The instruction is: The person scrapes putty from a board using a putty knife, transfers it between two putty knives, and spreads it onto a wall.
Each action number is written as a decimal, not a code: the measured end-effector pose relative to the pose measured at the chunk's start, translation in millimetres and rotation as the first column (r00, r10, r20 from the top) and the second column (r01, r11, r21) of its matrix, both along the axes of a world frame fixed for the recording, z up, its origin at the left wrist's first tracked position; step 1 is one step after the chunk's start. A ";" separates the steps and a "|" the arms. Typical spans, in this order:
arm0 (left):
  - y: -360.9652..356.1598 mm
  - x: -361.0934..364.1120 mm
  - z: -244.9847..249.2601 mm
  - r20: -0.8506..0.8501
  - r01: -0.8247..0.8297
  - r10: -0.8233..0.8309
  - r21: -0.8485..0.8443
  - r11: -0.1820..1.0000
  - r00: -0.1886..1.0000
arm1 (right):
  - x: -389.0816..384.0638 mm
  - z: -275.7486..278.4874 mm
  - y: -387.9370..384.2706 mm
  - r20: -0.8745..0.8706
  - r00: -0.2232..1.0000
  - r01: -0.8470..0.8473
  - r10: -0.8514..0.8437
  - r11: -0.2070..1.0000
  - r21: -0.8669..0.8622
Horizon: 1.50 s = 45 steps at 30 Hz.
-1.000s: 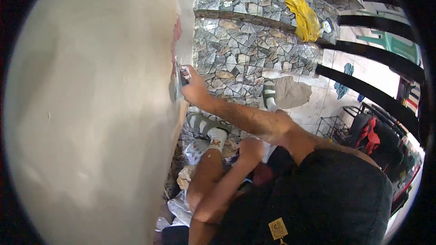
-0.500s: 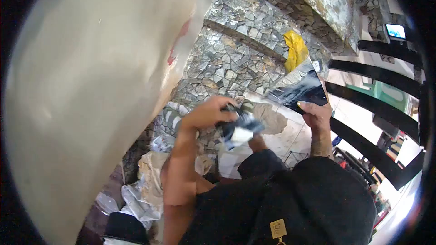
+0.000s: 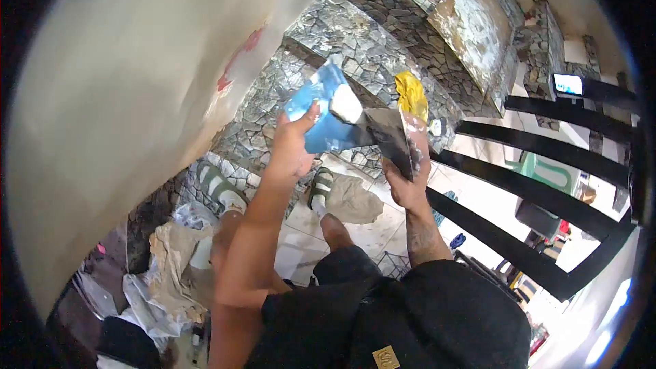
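My left hand point(image 3: 295, 142) grips a blue flat plate point(image 3: 328, 130) by its near edge, thumb on its face. A white lump of paste point(image 3: 346, 102) sits on the plate's right side. My right hand point(image 3: 410, 181) is closed around a wide metal scraper point(image 3: 388, 131), its dark, shiny blade smeared with pale residue. The scraper's far edge meets the right side of the plate, close by the paste. Both things are held up in front of me, over the stone-patterned steps.
Curved wall point(image 3: 150, 82) with a chipped red patch fills the left. A yellow cloth point(image 3: 411, 96) and a paste-covered board point(image 3: 475, 27) lie on the steps. Black railing slats point(image 3: 519, 201) run along the right. Crumpled sheets point(image 3: 174, 260) and a brown cloth point(image 3: 352, 199) cover parts of the floor.
My left hand has lifted and turned the plate so its blue face shows. My right hand has moved left with the scraper, bringing the two together. The view has shifted.
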<state>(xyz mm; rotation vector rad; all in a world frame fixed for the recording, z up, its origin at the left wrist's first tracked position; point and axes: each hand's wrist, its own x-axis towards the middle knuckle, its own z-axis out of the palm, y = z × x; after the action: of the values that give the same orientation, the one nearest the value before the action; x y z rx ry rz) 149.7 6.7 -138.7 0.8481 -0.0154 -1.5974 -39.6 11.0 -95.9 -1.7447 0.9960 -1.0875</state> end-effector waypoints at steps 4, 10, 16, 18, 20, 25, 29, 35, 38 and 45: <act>4.8 -8.4 -10.3 0.042 -0.037 0.036 0.021 0.999 0.998 | 13.4 4.0 -0.7 -0.130 0.985 -0.129 0.112 0.983 -0.132; 11.0 -7.4 -1.0 0.009 0.006 -0.006 0.088 0.996 1.000 | -7.7 -47.9 8.3 -0.442 0.895 -0.127 0.069 0.986 -0.103; 1.0 -1.8 -4.1 0.184 -0.002 -0.026 0.152 0.988 0.982 | -69.2 -96.2 2.4 -0.454 0.874 -0.147 0.174 0.985 0.094; 5.1 -3.9 -8.7 0.268 0.006 -0.074 0.243 0.970 0.960 | -64.3 -58.1 -5.8 -0.521 0.852 -0.036 0.054 0.998 0.045; 3.3 -7.5 -22.7 0.327 0.040 -0.106 0.201 0.979 0.939 | -26.3 -1.0 -16.9 -0.515 0.843 -0.115 0.152 0.988 0.104; -0.7 -23.9 -16.0 0.625 0.061 -0.200 0.236 0.970 0.755 | 6.6 3.1 -18.7 -0.720 0.623 -0.275 0.305 0.948 0.163; 14.3 -23.3 -26.7 0.758 -0.043 -0.153 0.232 0.972 0.634 | 11.6 -9.3 -1.7 -0.676 0.626 -0.303 0.388 0.920 0.248; 8.9 -6.4 -40.2 0.603 -0.139 -0.084 0.313 0.940 0.793 | 11.5 17.2 9.8 -0.648 0.509 -0.394 0.567 0.823 0.410; 7.3 22.7 -14.4 0.457 -0.231 0.097 0.248 0.941 0.884 | -23.0 11.6 7.9 -0.388 0.629 -0.503 0.673 0.734 0.457; 39.1 21.2 12.3 0.460 0.058 -0.151 0.210 0.976 0.875 | -36.8 -225.0 35.8 0.018 0.933 0.112 -0.358 0.340 0.934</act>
<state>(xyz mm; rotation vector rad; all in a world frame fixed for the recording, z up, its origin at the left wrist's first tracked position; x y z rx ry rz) 171.0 45.8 -126.4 1.3977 -0.2661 -1.4690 -76.4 46.9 -320.9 -0.5049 1.3723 -0.5959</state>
